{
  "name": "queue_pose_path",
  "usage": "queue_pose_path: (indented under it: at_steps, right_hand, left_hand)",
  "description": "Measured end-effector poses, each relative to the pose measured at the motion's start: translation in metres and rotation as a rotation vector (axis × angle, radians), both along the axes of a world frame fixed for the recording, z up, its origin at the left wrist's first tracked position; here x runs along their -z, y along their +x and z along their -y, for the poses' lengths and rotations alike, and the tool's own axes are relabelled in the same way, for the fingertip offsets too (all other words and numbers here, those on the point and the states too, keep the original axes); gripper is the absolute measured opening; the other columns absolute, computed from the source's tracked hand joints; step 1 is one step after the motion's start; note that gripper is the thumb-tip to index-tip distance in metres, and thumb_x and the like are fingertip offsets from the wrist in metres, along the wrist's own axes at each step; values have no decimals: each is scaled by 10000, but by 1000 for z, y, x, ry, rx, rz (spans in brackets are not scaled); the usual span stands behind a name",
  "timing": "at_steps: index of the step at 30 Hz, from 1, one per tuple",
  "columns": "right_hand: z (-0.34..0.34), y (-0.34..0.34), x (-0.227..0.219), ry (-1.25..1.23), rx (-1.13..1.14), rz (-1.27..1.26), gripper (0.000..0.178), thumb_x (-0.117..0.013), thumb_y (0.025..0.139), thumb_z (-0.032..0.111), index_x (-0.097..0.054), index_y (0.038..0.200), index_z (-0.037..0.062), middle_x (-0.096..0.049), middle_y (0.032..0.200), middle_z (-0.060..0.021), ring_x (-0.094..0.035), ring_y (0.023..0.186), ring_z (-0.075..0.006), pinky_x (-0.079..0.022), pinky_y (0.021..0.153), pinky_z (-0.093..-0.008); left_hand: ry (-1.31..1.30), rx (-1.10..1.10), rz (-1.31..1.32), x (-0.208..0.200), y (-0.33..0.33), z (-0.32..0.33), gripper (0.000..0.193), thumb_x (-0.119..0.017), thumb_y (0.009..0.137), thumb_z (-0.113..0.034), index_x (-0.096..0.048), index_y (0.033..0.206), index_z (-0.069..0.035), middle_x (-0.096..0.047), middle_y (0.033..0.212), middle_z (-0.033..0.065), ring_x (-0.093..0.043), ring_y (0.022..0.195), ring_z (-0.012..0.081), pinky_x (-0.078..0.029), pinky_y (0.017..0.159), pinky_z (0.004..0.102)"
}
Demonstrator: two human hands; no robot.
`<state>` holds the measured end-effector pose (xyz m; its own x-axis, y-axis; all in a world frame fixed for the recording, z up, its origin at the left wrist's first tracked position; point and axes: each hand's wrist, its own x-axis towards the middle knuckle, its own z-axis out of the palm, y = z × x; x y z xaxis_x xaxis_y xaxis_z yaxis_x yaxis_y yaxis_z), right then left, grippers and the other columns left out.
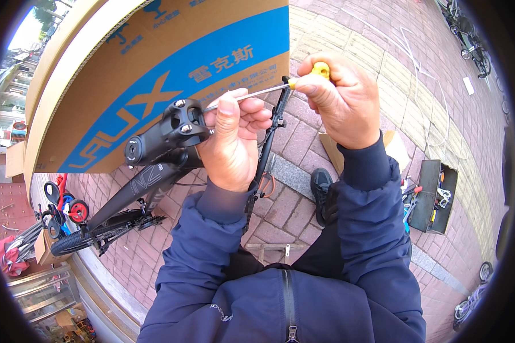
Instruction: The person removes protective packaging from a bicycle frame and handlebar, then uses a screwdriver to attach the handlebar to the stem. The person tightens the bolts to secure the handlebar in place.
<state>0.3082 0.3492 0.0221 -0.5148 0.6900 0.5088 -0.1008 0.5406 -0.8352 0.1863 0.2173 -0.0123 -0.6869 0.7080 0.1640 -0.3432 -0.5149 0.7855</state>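
My right hand [346, 97] is closed around the yellow handle of a screwdriver [320, 70]. Its thin metal shaft slants down to the left toward a black bicycle stem [169, 131] with silver bolts in its clamp. Beside the stem, my left hand [232, 140] has the shaft between thumb and fingers; the tip is hidden at the clamp. The stem sits on a black bicycle frame [120, 191], whose rear wheel [71, 243] lies at the lower left. A long black handlebar [277, 111] hangs down just past my left hand.
A big cardboard box [212, 43] with a blue band rises behind the stem. At the right, an open metal toolbox [435, 197] holds tools. My shoe [321, 194] rests on the brick paving [294, 140]. Small wheeled toys [68, 206] stand at the left.
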Motion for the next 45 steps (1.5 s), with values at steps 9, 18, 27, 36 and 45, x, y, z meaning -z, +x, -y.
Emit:
queue_pose_path:
  at_steps: [9,18,27,36,45]
  right_hand:
    - [0,10,-23,128,194,253,568,-499,1006,573,-713,954,50,-648,683,-101,-634,605,-235,-479,568,-327]
    - [6,-1,-12,-23,123,356,530,-487,1020,425,-691,768,5,-617,623,-159,-631,598,-270,-479,585,-376]
    - [0,-16,3,-559,-421,-492,400,-479,838,-51,-681,1181,-15,-699,1134,-158,-657,1054,-251,-511,963,-374]
    - [-20,9,4,-761,-549,-443,358,-567,908,74,-605,1253,-12,-675,1240,-172,-638,1158,-286,-526,953,-405]
    - [-18,10,14,-210,-354,-87,251,-543,880,-32,-676,1084,30,-712,1148,-135,-666,1069,-217,-517,923,-323]
  left_hand:
    - [-9,-1,2,-3,0,-2,340,-621,1010,-320,-630,1156,-13,-716,962,95,-694,821,185,-589,748,316]
    - [-36,-31,-34,-1,-2,-3,323,-627,1009,-293,-632,1154,-5,-713,962,101,-698,833,189,-592,751,314]
    - [1,-10,-20,-1,0,-2,362,-611,1016,-326,-606,1195,-11,-712,971,97,-698,845,188,-590,768,320]
    - [-11,-25,-60,0,-4,-2,391,-598,1021,-326,-585,1228,6,-705,1003,117,-697,872,200,-592,799,338]
    - [39,1,-57,0,-4,-1,366,-587,1029,-307,-592,1214,9,-705,999,119,-696,872,206,-589,809,348]
